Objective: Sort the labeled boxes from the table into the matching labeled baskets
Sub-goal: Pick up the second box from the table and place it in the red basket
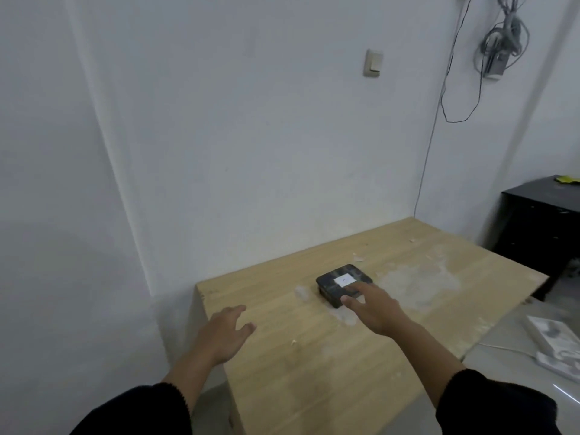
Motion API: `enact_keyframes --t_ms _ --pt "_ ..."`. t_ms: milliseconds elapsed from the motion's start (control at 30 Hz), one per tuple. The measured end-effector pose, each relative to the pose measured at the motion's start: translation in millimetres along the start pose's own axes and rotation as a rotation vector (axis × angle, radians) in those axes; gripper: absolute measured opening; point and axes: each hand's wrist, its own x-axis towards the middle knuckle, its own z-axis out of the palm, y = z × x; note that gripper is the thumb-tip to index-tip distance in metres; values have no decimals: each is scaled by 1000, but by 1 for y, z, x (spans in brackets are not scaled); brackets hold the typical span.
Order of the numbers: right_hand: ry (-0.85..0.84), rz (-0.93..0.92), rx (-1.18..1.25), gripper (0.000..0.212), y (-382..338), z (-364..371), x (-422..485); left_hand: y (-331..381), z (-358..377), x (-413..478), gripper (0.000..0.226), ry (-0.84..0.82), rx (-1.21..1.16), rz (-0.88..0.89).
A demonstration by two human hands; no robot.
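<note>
Fingers of both hands are spread and hold nothing. Going by size, the worktop [314, 356] comes first: a pale wooden slab set into the corner of white walls, its surface scuffed with whitish patches and a few small chips. On it, toward the far middle, lies the single dark box [339, 282], flat and low, with a small white label on its lid; the writing is too small to read. Its long axis runs diagonally, from near left to far right. No basket is in view.

Next, the right hand [372, 306] reaches out over the near edge of the box, index finger extended onto or just above the lid beside the label; contact cannot be confirmed. The left hand [224, 332] hovers open over the worktop's near left corner, well apart from the box. So the box lies directly ahead of the right hand's fingers, which is clearly the nearer hand for the pickup.
</note>
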Motion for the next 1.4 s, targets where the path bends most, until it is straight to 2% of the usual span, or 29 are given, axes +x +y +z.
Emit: enact_keyframes --t_ms 167,367,533,700,900,1100,1167,1267,1300,1400 --pt "33 -21 -17 53 54 -33 71 55 36 76 56 56 59 24" --pt "3 -35 -29 53 110 -64 157 111 73 154 52 83 -94 32" --pt "-5 -64 100 48 145 -73 218 135 92 194 47 79 -171 29" --pt "-92 -91 121 47 176 -58 281 140 117 222 47 114 -195 -96" --pt "-276 -159 122 48 208 -30 345 151 153 243 51 158 -214 -289" --pt "-383 -196 55 50 221 1 387 159 199 262 59 161 -352 -536" --pt "-422 -217 -24 51 223 17 395 160 210 269 55 132 -331 -591" --pt "-508 -264 -223 48 225 38 398 157 220 281 30 90 -356 -595" --pt "-534 -271 -248 46 226 43 399 158 223 284 31 90 -389 -595" --pt "-558 -219 -132 44 228 52 397 161 232 289 34 111 -493 -593"
